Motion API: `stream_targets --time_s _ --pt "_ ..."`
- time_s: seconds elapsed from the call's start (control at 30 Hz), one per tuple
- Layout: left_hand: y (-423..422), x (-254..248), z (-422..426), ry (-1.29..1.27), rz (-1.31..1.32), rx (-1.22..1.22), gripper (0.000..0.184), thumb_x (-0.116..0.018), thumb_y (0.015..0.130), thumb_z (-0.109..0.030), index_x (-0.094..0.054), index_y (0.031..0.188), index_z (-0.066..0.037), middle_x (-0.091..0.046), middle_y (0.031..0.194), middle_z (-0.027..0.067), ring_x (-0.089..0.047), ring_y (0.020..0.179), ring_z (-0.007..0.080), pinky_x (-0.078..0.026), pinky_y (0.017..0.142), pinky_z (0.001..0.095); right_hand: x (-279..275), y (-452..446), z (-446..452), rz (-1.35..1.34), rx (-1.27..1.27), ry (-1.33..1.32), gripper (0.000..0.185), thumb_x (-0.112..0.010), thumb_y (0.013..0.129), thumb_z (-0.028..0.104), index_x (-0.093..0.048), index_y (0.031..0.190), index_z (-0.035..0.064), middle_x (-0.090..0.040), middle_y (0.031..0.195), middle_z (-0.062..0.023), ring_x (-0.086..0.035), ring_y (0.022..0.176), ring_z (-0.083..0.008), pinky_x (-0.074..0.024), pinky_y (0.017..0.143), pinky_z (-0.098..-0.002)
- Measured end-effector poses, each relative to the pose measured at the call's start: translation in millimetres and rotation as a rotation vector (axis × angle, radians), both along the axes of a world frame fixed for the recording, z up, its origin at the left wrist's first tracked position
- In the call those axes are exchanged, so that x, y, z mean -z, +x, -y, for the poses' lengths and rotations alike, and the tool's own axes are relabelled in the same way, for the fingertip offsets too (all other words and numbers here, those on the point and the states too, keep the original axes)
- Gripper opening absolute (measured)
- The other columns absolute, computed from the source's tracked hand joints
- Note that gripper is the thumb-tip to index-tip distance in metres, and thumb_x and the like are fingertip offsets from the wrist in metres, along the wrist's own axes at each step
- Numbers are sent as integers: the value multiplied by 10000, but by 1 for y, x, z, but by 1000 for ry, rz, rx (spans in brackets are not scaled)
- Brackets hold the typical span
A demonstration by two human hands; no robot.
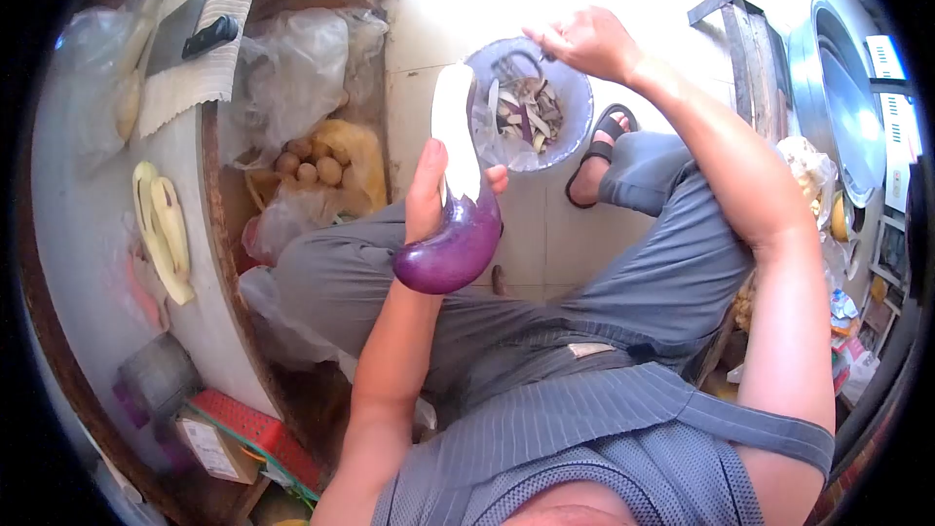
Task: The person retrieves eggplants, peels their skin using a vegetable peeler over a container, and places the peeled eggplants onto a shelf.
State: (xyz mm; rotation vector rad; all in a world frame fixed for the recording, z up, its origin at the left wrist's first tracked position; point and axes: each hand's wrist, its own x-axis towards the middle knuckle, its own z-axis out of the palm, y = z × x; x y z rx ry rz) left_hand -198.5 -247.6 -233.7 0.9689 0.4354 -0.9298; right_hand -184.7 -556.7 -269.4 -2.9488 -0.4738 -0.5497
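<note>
My left hand (425, 197) is wrapped round a partly peeled eggplant (458, 244). Its upper part is white and bare, while the curved lower end keeps its glossy purple skin. To the right and above, my right hand (587, 44) is held over the rim of a waste bin (579, 102), its fingers pinched together. A dark curved thing shows beside those fingertips; what they grip cannot be made out. Purple and pale peel strips (531, 117) lie inside the bin, which stands on the floor between my legs and the wall side.
Peeled eggplants (164, 229) lie on the left counter (209, 331), near a knife (209, 34) on a cloth. Potatoes or eggs (317, 164) sit in a bag on the shelf below. A red basket (258, 433) is at lower left, a metal basin (847, 117) at right.
</note>
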Motion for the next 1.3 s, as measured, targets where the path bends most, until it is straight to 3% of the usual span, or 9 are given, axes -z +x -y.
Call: stream_targets --time_s 0.1,0.17,0.33,0.57,0.67,0.77,1.0,1.13,1.3 --pt "2 -2 1 -25 53 -15 554 -416 1064 -499 -638 1001 4 -683 814 146 -700 700 217 -595 605 326 -44 -9 -43 -284 42 345 382 -526 976 387 -748 826 114 -662 673 -124 -677 672 -340 -531 618 -469" --pt "8 12 -10 -396 33 188 539 -404 1068 -486 -620 1044 7 -675 838 136 -678 672 202 -558 564 306 -49 -10 -62 -281 -16 410 353 -549 969 357 -731 769 132 -634 629 -117 -658 646 -334 -520 624 -462" --pt "-2 2 0 -323 -82 117 467 -398 1076 -449 -575 1160 -26 -661 883 120 -666 689 194 -556 594 316 -76 -18 -94 -133 -360 411 314 -622 923 264 -680 701 49 -649 678 -109 -630 669 -301 -500 732 -422" --pt "-8 -11 2 -232 -29 99 348 -367 1092 -353 -519 1286 -108 -625 893 128 -602 635 198 -494 545 296 -58 -7 -65 -19 -222 319 283 -593 941 224 -687 707 95 -646 669 -82 -626 625 -282 -513 740 -405" --pt "-8 -13 1 -347 6 186 652 -280 1083 -483 -564 1007 99 -599 711 201 -563 515 242 -426 386 296 -48 1 -36 -2 -97 215 356 -568 972 243 -675 668 90 -596 583 -98 -596 538 -273 -489 600 -390" --pt "-8 -10 -1 -429 -14 119 646 -282 1085 -481 -551 1013 101 -583 751 221 -557 512 234 -414 355 279 -46 5 -15 0 -40 188 405 -567 979 261 -661 629 79 -598 572 -110 -563 461 -265 -425 470 -388" --pt "-6 -21 -7 -473 8 135 620 -297 1088 -458 -548 1045 107 -575 798 220 -558 509 221 -429 358 282 -17 13 52 58 124 -233 143 -567 956 230 -692 1008 185 -678 720 -67 -677 612 -272 -548 502 -413" --pt "-6 -12 -4 -393 35 105 599 -315 1085 -454 -572 1070 86 -613 807 214 -587 520 219 -442 374 286 -16 8 23 67 149 91 376 -557 956 189 -646 1320 220 -696 809 -79 -684 644 -294 -562 517 -427" --pt "0 -6 -2 -307 23 99 516 -361 1079 -419 -590 1075 43 -647 803 180 -617 540 219 -490 429 305 -30 2 -19 7 49 -36 283 -543 974 219 -679 1222 211 -690 757 -57 -682 628 -272 -514 453 -414"
